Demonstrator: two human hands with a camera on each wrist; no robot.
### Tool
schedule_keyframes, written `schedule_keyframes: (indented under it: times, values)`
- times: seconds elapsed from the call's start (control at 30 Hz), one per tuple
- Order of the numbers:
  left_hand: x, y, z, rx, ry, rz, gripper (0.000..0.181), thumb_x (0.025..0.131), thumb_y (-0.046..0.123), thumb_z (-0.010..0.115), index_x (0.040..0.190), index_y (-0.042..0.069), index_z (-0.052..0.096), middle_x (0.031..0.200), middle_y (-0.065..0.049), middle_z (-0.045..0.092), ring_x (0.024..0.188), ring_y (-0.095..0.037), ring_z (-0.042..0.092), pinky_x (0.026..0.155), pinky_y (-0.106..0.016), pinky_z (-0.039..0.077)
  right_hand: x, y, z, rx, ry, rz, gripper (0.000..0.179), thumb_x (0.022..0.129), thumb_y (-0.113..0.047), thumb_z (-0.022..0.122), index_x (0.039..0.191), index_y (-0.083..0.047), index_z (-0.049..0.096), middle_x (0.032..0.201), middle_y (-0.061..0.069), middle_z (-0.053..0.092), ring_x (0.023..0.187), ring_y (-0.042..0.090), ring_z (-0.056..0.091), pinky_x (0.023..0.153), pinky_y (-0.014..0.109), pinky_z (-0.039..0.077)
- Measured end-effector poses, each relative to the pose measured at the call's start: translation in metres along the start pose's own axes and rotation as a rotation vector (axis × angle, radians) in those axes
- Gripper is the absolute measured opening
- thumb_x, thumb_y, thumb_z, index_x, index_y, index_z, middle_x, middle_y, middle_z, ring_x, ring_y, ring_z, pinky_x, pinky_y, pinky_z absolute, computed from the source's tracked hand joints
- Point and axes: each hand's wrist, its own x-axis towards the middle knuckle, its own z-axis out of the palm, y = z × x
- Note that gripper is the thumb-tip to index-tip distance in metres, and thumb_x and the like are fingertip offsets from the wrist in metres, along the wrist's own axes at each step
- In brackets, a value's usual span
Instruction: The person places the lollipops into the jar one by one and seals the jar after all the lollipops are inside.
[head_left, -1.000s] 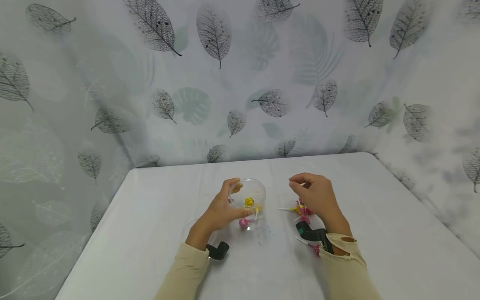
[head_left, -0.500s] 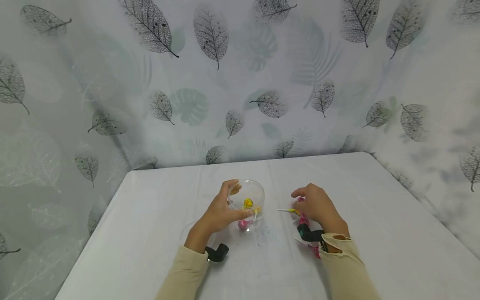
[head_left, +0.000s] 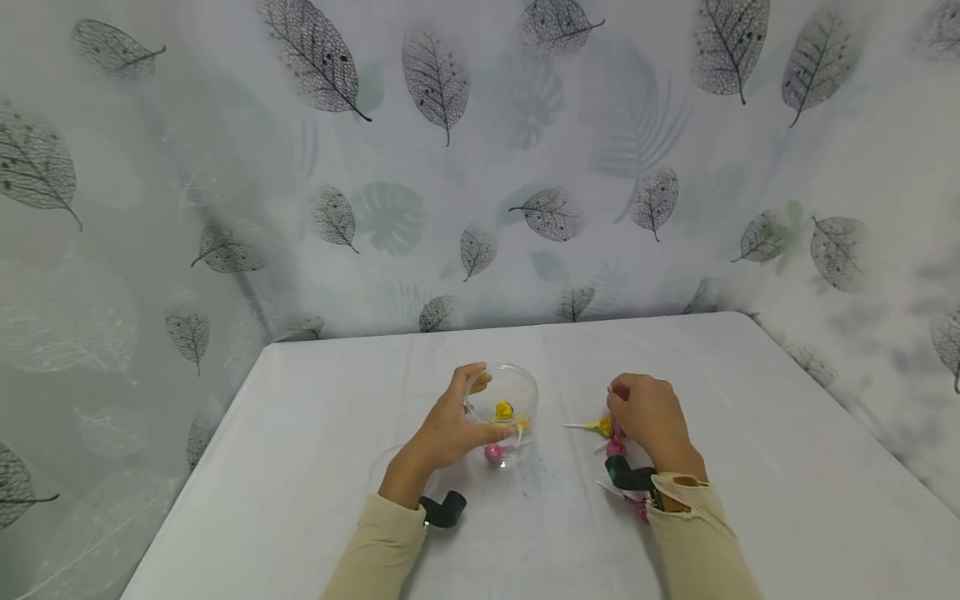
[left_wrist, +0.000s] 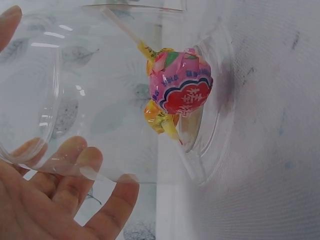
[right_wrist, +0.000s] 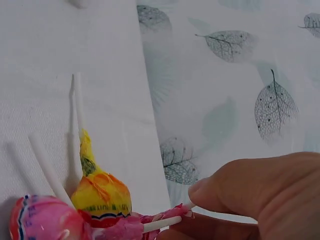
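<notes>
My left hand (head_left: pixel 450 429) grips a clear plastic cup (head_left: pixel 535 392) from the left side, fingers behind and thumb across its front. Inside, near the bottom, lie a pink-wrapped lollipop (left_wrist: pixel 181 82) and two yellow ones, the lower yellow lollipop (left_wrist: pixel 159 117) with its white stick against the base. My right hand (head_left: pixel 651 417) pinches a pink lollipop (right_wrist: pixel 172 213) at its stick end between thumb and finger, over a small cluster on the table. Beside it lie a yellow lollipop (right_wrist: pixel 102 197) with its stick pointing left and another pink lollipop (right_wrist: pixel 47 220).
Nearer to me, a pink lollipop (head_left: pixel 641 507) lies partly hidden by the right wrist. A faint clear round thing (head_left: pixel 377 460) shows on the table behind the left wrist. The white table (head_left: pixel 300 400) ends at a leaf-patterned curtain (head_left: pixel 480 183).
The right hand has come down onto the lollipops, then shifted slightly right, and its fingertips have closed on a pink lollipop. The left hand keeps holding the cup in place.
</notes>
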Motion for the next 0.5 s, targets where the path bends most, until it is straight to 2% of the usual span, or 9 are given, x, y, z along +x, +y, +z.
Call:
schedule_keyframes:
  times: [0.1, 0.3, 0.4, 0.5]
  values:
    - [0.000, -0.001, 0.000, 0.003, 0.000, 0.003, 0.097, 0.079, 0.040, 0.091, 0.155, 0.033, 0.031, 0.159, 0.004, 0.047, 0.150, -0.029, 0.037, 0.118, -0.062, 0.035, -0.001, 0.004, -0.004, -0.003, 0.027, 0.020, 0.022, 0.097, -0.012, 0.064, 0.111, 0.002, 0.073, 0.098, 0.018, 0.075, 0.084, 0.031, 0.065, 0.083, 0.052, 0.059]
    - [0.001, -0.002, 0.000, 0.010, 0.003, 0.011, 0.096, 0.079, 0.039, 0.091, 0.155, 0.033, 0.031, 0.159, 0.003, 0.047, 0.151, -0.030, 0.036, 0.118, -0.063, 0.034, -0.002, 0.012, -0.012, -0.005, 0.046, 0.062, 0.017, 0.092, -0.012, 0.066, 0.099, 0.002, 0.073, 0.086, 0.015, 0.071, 0.076, 0.031, 0.059, 0.065, 0.042, 0.054]
    - [0.001, -0.002, 0.000, 0.017, 0.004, 0.012, 0.096, 0.080, 0.039, 0.091, 0.155, 0.033, 0.031, 0.159, 0.003, 0.047, 0.151, -0.030, 0.037, 0.118, -0.063, 0.035, -0.002, 0.014, -0.014, 0.016, 0.057, 0.101, 0.017, 0.091, -0.013, 0.067, 0.097, 0.002, 0.073, 0.086, 0.017, 0.071, 0.076, 0.031, 0.059, 0.062, 0.040, 0.052]
    - [0.000, -0.003, 0.000, 0.018, 0.002, 0.013, 0.097, 0.080, 0.039, 0.091, 0.156, 0.032, 0.031, 0.159, 0.002, 0.047, 0.151, -0.030, 0.037, 0.117, -0.063, 0.035, -0.003, 0.015, -0.015, 0.051, 0.112, 0.133, 0.018, 0.092, -0.012, 0.068, 0.098, 0.004, 0.073, 0.088, 0.020, 0.073, 0.076, 0.033, 0.060, 0.061, 0.039, 0.051]
